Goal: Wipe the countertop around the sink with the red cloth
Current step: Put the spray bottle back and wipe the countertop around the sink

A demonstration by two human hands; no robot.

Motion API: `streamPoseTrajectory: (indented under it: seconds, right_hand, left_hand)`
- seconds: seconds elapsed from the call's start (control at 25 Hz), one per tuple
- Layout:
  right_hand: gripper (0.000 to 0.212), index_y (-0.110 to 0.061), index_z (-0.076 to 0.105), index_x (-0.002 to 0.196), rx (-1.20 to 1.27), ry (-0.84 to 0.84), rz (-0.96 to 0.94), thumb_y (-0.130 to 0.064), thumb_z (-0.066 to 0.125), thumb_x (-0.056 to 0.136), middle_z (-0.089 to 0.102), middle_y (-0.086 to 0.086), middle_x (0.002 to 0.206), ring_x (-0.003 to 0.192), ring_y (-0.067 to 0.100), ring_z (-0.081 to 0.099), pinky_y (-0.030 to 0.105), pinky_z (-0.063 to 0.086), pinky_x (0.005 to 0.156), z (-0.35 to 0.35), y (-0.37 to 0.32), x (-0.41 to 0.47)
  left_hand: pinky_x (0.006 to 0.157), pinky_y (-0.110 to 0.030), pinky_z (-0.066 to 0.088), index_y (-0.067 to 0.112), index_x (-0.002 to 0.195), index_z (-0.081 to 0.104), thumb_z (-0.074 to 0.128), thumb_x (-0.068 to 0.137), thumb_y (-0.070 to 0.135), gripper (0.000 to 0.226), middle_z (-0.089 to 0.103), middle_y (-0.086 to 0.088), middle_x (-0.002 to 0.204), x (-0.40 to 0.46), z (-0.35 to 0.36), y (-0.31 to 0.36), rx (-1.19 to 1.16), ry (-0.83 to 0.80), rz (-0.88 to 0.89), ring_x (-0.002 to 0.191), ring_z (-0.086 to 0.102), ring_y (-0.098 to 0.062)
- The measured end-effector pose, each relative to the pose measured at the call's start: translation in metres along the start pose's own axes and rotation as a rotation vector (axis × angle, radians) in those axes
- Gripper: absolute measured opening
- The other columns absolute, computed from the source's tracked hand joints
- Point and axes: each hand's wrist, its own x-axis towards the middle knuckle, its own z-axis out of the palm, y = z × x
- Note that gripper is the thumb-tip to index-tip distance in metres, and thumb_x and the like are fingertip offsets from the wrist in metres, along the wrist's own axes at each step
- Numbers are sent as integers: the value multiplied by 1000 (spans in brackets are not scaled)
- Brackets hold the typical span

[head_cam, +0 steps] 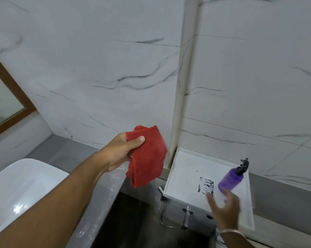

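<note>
Lying in white tray (178, 169): purple spray bottle (230, 178), alone.

Single head-worn wide-angle view, tilted, facing the wall corner, close above the countertop (104, 194)

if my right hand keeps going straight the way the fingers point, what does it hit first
Probably the purple spray bottle on the white tray; the right hand looks open just short of it, though blur hides the depth.
</note>
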Motion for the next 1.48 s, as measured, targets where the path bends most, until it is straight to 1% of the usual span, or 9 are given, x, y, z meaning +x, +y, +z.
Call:
streamPoseTrajectory:
  seconds: [0.16,0.28,0.56,0.72,0.84,1.0,1.16,1.28,1.48]
  right_hand:
    - [85,-30,39,144,255,-954,-144,-39,85,73,50,-13,144,128,6,49,29,47,98,62,-124,-20]
    - [49,-18,61,125,222,-1233,-178,-27,81,81,70,3,123,115,21,65,41,54,97,96,-175,-14]
    - [17,-17,73,94,17,-1090,-348,-22,78,79,75,16,88,82,31,73,51,60,75,161,-194,8]
    - [27,-30,71,76,-63,-970,-589,-4,77,77,69,-2,66,62,7,64,17,51,56,212,-212,22]
    - [24,-17,74,92,-167,-830,-890,-3,79,74,69,-2,81,75,19,65,16,44,66,251,-214,28]
    - [50,-21,61,130,-734,-1122,-999,-44,64,86,58,4,127,110,26,57,36,48,90,288,-165,18]
    - [56,-23,44,144,-871,-1085,-982,-49,48,94,46,6,146,126,29,49,43,46,100,315,-124,4]
    - [71,-16,32,151,-850,-983,-1148,-46,57,91,39,16,155,139,39,39,51,40,107,347,-119,-3]
    - [73,-18,21,155,-844,-998,-1315,-39,54,93,21,20,161,146,43,22,53,25,117,414,-139,10]
  left_hand:
    - [75,-29,58,5,120,67,72,87,9,34,75,-12,108,-14,-38,-2,-30,-135,-48,100,72,-24]
    - [78,-34,60,3,124,64,71,84,0,41,74,-13,107,-17,-78,-6,-44,-85,-40,96,71,-24]
    - [75,-27,58,8,99,72,86,75,7,27,78,-6,94,-13,-181,-67,292,48,-148,89,74,-20]
    - [65,-24,47,3,76,64,82,72,-9,22,65,-1,69,17,-216,-96,410,307,-69,64,59,-10]
    - [70,-32,46,14,75,64,75,76,-2,20,64,2,75,45,-237,-109,732,533,-22,72,61,-14]
    - [94,-39,49,27,122,61,59,90,22,32,66,-1,124,36,-269,-128,1312,507,-370,113,61,-29]
    - [107,-44,38,23,123,63,47,97,47,40,68,-4,126,4,-297,-150,1413,557,-321,116,61,-27]
    - [117,-48,21,22,139,53,28,99,56,58,57,-7,143,0,-301,-163,1506,559,-282,136,44,-33]
    - [120,-50,17,24,146,48,5,96,61,76,48,-13,151,4,-300,-171,1475,633,-274,144,34,-37]
